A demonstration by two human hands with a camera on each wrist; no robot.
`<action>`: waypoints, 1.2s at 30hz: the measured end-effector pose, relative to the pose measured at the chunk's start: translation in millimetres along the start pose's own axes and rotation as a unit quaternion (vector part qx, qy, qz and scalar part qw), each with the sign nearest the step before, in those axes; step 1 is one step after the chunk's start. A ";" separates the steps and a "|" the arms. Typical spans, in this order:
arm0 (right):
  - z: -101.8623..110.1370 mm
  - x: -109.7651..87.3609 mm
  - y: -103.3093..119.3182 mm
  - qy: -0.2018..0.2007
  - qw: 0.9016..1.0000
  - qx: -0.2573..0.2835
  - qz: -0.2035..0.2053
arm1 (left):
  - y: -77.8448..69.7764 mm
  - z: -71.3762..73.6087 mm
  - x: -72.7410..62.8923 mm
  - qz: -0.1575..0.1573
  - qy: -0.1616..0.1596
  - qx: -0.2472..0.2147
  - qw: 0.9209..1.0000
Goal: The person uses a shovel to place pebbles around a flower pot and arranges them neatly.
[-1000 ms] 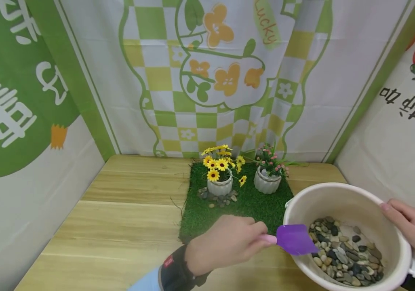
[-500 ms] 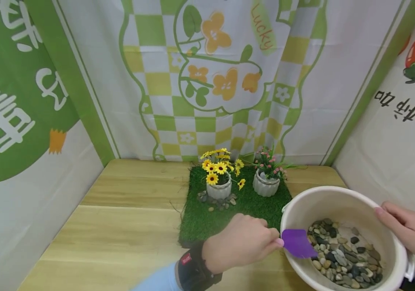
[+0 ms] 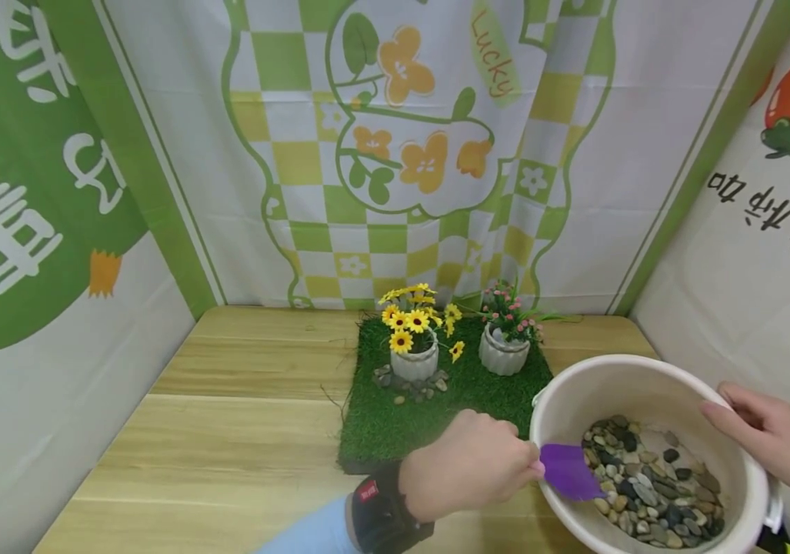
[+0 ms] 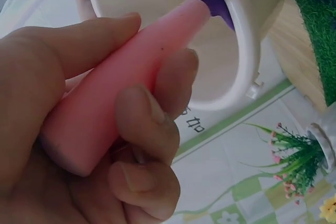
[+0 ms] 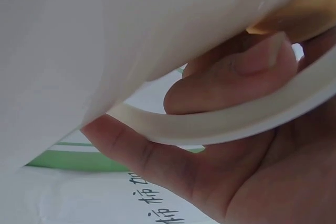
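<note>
My left hand [image 3: 471, 465] grips a small shovel with a purple blade [image 3: 569, 471]. In the left wrist view, thumb and curled fingers wrap its pink handle [image 4: 126, 82]. The blade slants down over the near-left rim of a cream bucket [image 3: 651, 368], its tip overlapping the pebbles [image 3: 658, 492] inside. Those pebbles are grey, black and tan, heaped along the bucket's bottom. At the bucket's right side, my right hand [image 3: 775, 442] holds the rim. Up close in the right wrist view, its fingers [image 5: 231, 82] curl around the cream edge.
Beyond the left hand lies an artificial grass mat [image 3: 395, 431] on the wooden table [image 3: 228, 431]. It bears a pot of yellow flowers [image 3: 414, 362] ringed by stones [image 3: 425, 388] and a pot of pink flowers [image 3: 504, 354]. Printed cloth [image 3: 436, 231] hangs behind.
The left hand has moved right and slightly down, bringing the shovel blade lower against the bucket's near-left side. The right hand keeps holding the rim. The head view has shifted slightly.
</note>
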State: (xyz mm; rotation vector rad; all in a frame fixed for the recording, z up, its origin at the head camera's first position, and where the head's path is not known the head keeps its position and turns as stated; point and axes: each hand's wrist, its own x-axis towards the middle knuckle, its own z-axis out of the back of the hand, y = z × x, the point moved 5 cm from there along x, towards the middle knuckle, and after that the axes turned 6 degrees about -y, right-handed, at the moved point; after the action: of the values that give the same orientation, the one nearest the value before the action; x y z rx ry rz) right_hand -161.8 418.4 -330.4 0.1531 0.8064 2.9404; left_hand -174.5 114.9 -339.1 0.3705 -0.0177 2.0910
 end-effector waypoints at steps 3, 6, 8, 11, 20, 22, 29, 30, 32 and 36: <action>0.4 1.0 0.5 -0.002 1.000 -0.003 0.010 | -4.2 0.7 3.9 0.003 0.022 0.009 1.000; 0.8 1.2 0.9 -0.014 0.999 -0.003 0.031 | -8.0 1.3 8.0 0.006 0.035 0.005 0.999; 0.7 0.5 0.9 -0.025 0.999 -0.002 0.045 | -10.6 0.3 10.4 0.006 0.046 -0.001 0.999; 0.3 0.1 1.1 -0.030 0.998 0.000 0.052 | -14.3 -1.5 13.2 0.002 0.064 -0.005 0.998; -0.4 -0.8 2.5 -0.009 0.999 -0.016 0.035 | -21.9 -4.7 21.2 -0.001 0.085 0.006 0.996; -0.7 -1.1 3.4 -0.014 0.999 -0.014 0.042 | -23.3 -5.1 23.6 -0.003 0.086 0.007 0.996; -2.0 -1.4 5.5 -0.022 0.998 -0.013 0.050 | -29.7 -8.5 32.5 -0.014 0.095 0.009 0.995; -2.0 -1.4 6.0 -0.022 0.998 -0.012 0.051 | -30.9 -9.1 34.1 -0.015 0.100 0.011 0.995; -2.5 -1.6 6.3 -0.018 0.999 -0.009 0.048 | -33.2 -9.6 37.0 -0.022 0.101 0.018 0.994; -3.9 -0.8 7.3 -0.023 0.998 -0.009 0.055 | -36.8 -10.4 41.9 -0.039 0.097 0.023 0.994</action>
State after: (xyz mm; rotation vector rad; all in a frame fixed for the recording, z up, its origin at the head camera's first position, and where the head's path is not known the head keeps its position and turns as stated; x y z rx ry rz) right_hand -161.8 410.1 -330.1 0.2710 0.7899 3.0324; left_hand -166.3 170.9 -342.8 0.1901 0.1582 2.0438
